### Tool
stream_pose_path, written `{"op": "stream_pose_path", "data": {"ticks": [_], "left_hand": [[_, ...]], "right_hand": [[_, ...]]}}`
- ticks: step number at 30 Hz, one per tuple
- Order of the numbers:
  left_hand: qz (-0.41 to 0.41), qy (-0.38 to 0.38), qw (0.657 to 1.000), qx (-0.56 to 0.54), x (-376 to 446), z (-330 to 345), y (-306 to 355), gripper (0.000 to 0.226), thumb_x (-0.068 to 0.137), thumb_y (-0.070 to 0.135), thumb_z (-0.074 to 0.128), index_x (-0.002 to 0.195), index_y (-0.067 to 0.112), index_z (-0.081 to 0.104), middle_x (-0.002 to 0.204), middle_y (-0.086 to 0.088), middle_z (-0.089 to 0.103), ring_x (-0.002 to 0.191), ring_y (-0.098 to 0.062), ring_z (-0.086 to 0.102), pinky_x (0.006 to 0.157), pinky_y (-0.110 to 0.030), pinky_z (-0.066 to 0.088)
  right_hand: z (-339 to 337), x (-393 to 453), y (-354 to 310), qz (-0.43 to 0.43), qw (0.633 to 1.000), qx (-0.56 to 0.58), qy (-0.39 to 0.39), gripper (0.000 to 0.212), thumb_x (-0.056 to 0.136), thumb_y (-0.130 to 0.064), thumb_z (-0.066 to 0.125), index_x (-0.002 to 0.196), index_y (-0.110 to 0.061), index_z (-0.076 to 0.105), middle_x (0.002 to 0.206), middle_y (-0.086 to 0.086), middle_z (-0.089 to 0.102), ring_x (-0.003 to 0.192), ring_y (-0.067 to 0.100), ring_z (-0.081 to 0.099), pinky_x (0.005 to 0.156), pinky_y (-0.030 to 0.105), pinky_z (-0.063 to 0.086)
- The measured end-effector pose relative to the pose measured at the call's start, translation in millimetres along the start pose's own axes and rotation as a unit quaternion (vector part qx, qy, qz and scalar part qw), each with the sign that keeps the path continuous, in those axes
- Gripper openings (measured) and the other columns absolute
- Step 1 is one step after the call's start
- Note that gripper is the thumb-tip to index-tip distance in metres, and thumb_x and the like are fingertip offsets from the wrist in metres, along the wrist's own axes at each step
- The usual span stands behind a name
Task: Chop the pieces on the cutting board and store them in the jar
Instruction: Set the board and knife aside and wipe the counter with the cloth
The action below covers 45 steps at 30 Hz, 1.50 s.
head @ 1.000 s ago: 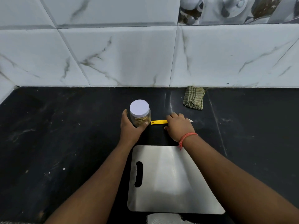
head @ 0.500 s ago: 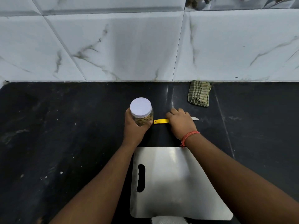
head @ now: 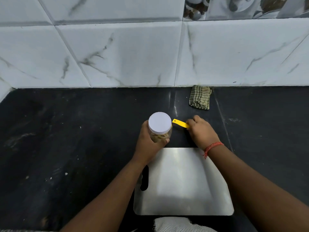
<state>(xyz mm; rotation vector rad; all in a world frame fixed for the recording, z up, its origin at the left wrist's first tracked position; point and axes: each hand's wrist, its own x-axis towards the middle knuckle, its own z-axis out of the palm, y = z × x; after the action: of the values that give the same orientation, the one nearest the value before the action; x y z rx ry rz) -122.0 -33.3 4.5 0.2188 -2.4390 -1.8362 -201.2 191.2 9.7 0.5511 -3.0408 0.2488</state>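
Left hand (head: 148, 144) gripping jar (head: 159, 129), right hand (head: 200, 131) clasping knife (head: 181, 123)

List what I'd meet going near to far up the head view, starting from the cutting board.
Cutting board → left hand gripping the jar → yellow-handled knife → folded checked cloth → tiled wall.

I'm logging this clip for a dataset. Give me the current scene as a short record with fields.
left hand: grips the jar
jar: clear, white lid on, pale pieces inside
right hand: grips the knife
knife: yellow handle showing, blade hidden
cutting board: metal, bare, near the person
cloth: folded, checked, by the wall
counter: black stone
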Motion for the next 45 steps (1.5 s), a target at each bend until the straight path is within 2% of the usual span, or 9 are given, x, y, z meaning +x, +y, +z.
{"op": "stream_pose_path", "data": {"ticks": [13,19,24,29,32,34,38,40,45], "left_hand": [[-0.009,-0.122,0.992,0.034,-74.9,35.0,-6.7,0.086,0.071,0.028,0.088,0.129,0.054,0.030,0.139,0.018,0.047,0.127,0.006,0.047,0.096,-0.005,0.038],[-0.016,-0.122,0.992,0.035,-81.6,33.6,-5.7,0.094,0.073,0.019,0.089,0.141,0.040,0.027,0.144,0.014,0.044,0.130,0.003,0.044,0.100,-0.006,0.035],[-0.026,-0.105,0.993,0.051,-87.1,26.0,-5.3,0.106,0.075,0.024,0.088,0.155,0.022,0.020,0.157,0.006,0.034,0.144,-0.010,0.033,0.119,-0.032,0.030],[-0.032,-0.083,0.992,0.085,-90.5,15.6,-9.3,0.110,0.074,0.039,0.087,0.156,0.024,0.016,0.161,0.005,0.028,0.147,-0.007,0.028,0.122,-0.034,0.025],[-0.031,-0.068,0.992,0.106,-93.8,11.7,-8.8,0.104,0.079,0.039,0.083,0.157,0.023,0.016,0.162,0.005,0.027,0.148,-0.008,0.026,0.120,-0.028,0.024],[-0.018,-0.054,0.988,0.143,-96.2,11.1,-7.6,0.098,0.083,0.043,0.078,0.157,0.021,0.017,0.162,0.006,0.027,0.148,-0.010,0.027,0.117,-0.027,0.025],[0.007,-0.051,0.977,0.208,-100.1,12.0,-9.1,0.097,0.086,0.052,0.072,0.158,0.018,0.017,0.162,0.001,0.029,0.148,-0.015,0.028,0.117,-0.027,0.025],[0.018,-0.061,0.974,0.216,-101.7,12.6,-9.4,0.097,0.086,0.052,0.072,0.158,0.017,0.017,0.161,0.001,0.030,0.148,-0.016,0.027,0.117,-0.027,0.024],[0.029,-0.057,0.975,0.213,-102.6,14.3,-10.0,0.096,0.086,0.051,0.072,0.157,0.018,0.018,0.161,0.001,0.031,0.148,-0.016,0.028,0.120,-0.038,0.026]], "right_hand": [[-13.0,-89.7,29.8,0.094,0.993,0.071,-0.021,0.020,0.088,-0.015,0.056,0.106,-0.017,0.065,0.097,0.004,0.053,0.086,0.030,0.058,0.074,0.041,0.051],[-31.4,-97.4,27.8,0.175,0.972,0.159,0.001,0.021,0.086,-0.015,0.066,0.106,-0.011,0.064,0.100,0.010,0.057,0.091,0.029,0.056,0.077,0.035,0.046],[-59.0,-95.3,40.8,0.306,0.885,0.349,0.040,0.008,0.082,-0.019,0.074,0.082,-0.012,0.071,0.079,0.010,0.069,0.076,0.027,0.065,0.072,0.039,0.052],[-99.5,-99.3,47.0,0.330,0.728,0.584,0.142,0.009,0.087,-0.007,0.069,0.088,-0.004,0.061,0.070,0.011,0.061,0.058,0.021,0.058,0.050,0.028,0.048],[-118.7,-99.2,35.2,0.319,0.635,0.685,0.162,0.013,0.090,-0.005,0.066,0.085,-0.007,0.055,0.070,0.009,0.060,0.057,0.017,0.059,0.050,0.023,0.051],[-122.1,-98.1,23.7,0.318,0.598,0.718,0.158,0.011,0.090,-0.006,0.068,0.084,-0.005,0.058,0.071,0.010,0.061,0.055,0.015,0.061,0.052,0.023,0.054],[-113.9,-99.0,-6.7,0.318,0.568,0.741,0.162,0.033,0.086,-0.003,0.072,0.112,0.005,0.053,0.083,0.014,0.061,0.058,0.018,0.066,0.060,0.030,0.059],[-105.7,-101.6,-24.1,0.326,0.558,0.746,0.158,0.050,0.086,0.000,0.070,0.127,-0.006,0.042,0.092,0.013,0.059,0.063,0.022,0.066,0.067,0.038,0.062],[-88.1,-106.0,-53.6,0.326,0.597,0.719,0.142,0.043,0.090,-0.001,0.067,0.121,-0.012,0.040,0.089,0.012,0.062,0.061,0.024,0.067,0.064,0.034,0.062]]}}
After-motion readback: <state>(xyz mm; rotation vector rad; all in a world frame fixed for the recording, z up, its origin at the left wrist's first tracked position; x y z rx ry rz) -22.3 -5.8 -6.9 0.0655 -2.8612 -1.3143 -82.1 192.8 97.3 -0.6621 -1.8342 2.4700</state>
